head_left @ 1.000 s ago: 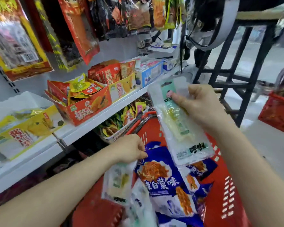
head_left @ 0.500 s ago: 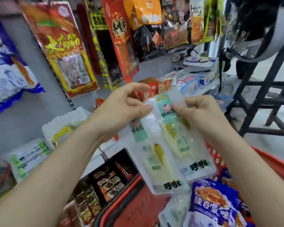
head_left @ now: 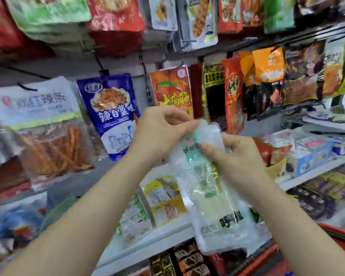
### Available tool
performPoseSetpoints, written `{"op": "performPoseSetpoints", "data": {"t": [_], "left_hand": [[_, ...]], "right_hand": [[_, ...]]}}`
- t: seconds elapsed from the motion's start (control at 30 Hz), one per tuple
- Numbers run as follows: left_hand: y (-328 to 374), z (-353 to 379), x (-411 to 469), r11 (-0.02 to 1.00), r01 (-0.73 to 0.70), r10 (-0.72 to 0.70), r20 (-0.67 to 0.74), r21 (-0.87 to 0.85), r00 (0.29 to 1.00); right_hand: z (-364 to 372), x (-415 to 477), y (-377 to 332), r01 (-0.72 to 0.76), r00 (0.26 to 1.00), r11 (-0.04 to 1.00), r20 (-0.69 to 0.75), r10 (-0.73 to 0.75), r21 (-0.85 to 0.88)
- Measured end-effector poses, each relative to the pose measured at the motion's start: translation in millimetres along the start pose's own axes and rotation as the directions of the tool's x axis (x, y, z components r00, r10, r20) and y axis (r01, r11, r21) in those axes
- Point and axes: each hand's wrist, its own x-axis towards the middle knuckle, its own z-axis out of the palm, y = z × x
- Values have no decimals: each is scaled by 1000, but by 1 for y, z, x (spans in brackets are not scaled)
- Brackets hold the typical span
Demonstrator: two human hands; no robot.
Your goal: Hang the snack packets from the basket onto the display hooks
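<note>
I hold clear snack packets (head_left: 213, 196) with green and yellow print upright in front of the display wall; they overlap, so how many is unclear. My left hand (head_left: 159, 132) pinches their top edge from the left. My right hand (head_left: 233, 154) grips the upper part from the right, thumb across the front. Only the rim of the red basket (head_left: 267, 253) shows at the lower right, below the packets. Hanging packets cover the hooks, among them a blue packet (head_left: 114, 114) and an orange-red packet (head_left: 172, 90) just behind my hands.
Rows of hanging snack bags (head_left: 267, 76) fill the wall above and to the right. A white shelf (head_left: 315, 172) at the right carries boxed goods. Display boxes of small snacks (head_left: 161, 202) sit on the shelf under my hands, and more boxes lie lower.
Both hands have risen from over the basket to the hanging display. The left hand lifted a second packet out of the basket and brought it onto the one in my right hand. The view has tilted upward.
</note>
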Motion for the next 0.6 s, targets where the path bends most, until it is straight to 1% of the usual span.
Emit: {"op": "performPoseSetpoints", "data": {"t": [0.03, 0.1, 0.17, 0.23, 0.33, 0.43, 0.53, 0.6], "left_hand": [[-3, -13, 3, 1000, 13, -13, -12, 14, 1000], [-11, -36, 6, 997, 79, -79, -5, -18, 997], [-21, -54, 7, 981, 180, -179, 28, -70, 983], [-27, -66, 6, 963, 234, -227, 63, -134, 972], [-28, -82, 11, 965, 211, -208, 39, -153, 977], [-22, -96, 22, 969, 164, -168, -6, -187, 986], [-6, -103, 36, 968, 148, -161, -51, -202, 986], [13, -109, 44, 981, 125, -138, -79, -148, 987]], "right_hand": [[7, 5, -1, -13, 1000, 1000, -11, 14, 19], [20, 13, -3, -25, 1000, 999, 6, 25, 22], [35, 20, 0, 2, 999, 1000, 34, -1, -30], [48, 27, 3, 27, 999, 998, 21, -25, -59], [65, 37, 0, 70, 997, 995, 19, -69, -70], [74, 48, -16, 103, 995, 994, 19, -102, -40], [75, 65, -40, 79, 996, 995, 37, -77, -56], [74, 78, -61, 33, 997, 998, 69, -29, -52]]}}
